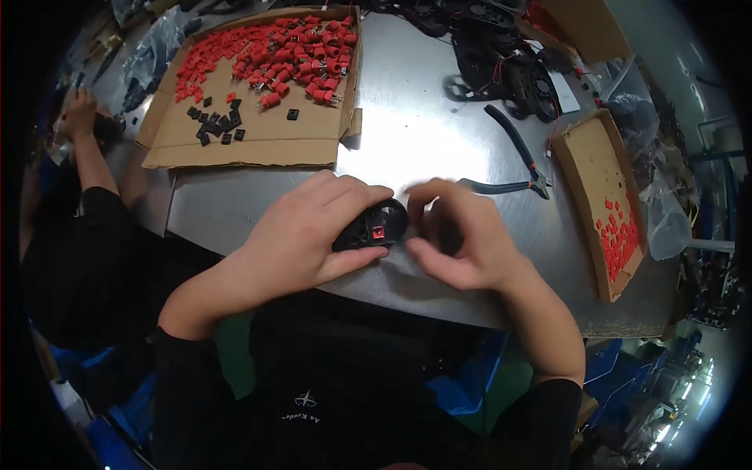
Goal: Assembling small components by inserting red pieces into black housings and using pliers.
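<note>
My left hand (309, 227) is closed around a black rounded plastic housing (395, 218), thumb along the near side and fingers along the far side. A small red square piece (379, 233) sits in the housing's face. Just to the right of it, my right hand (462, 235) is curved, its thumb and fingertips apart, with nothing seen between them. Its fingers are slightly blurred and stand close to the housing without clearly touching it.
A cardboard tray (258, 154) at the far left bears red connectors (301, 59) and small black square pieces (215, 124). Pliers (513, 145) lie right of centre. Black fan units (509, 74) are piled behind. Small red parts fill a narrow box (576, 188) at right. Another person's hand (79, 113) is far left.
</note>
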A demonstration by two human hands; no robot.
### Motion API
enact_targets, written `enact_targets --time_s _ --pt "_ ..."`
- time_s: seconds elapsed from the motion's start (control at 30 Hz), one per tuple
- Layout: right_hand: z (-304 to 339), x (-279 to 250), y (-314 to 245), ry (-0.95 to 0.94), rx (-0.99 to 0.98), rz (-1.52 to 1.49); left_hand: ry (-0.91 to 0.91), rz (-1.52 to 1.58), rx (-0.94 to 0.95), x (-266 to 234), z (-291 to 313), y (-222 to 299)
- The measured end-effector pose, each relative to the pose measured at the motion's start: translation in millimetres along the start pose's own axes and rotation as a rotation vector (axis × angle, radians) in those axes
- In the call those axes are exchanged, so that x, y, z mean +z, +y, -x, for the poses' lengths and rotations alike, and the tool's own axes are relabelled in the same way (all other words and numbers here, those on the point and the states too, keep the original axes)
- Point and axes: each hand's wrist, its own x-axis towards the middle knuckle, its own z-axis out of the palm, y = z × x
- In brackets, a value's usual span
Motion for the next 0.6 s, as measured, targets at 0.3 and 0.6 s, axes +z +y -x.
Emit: enact_targets --time_s 0.3,0.6 --pt "-13.4 -5.0 -6.1 0.002 0.564 -0.771 -0.003 0.032 -0.072 -2.7 -5.7 -0.4" --pt "-29.0 -8.4 -1.9 0.373 0.158 -0.325 0.080 -0.029 -0.042 15.5 10.5 5.1"
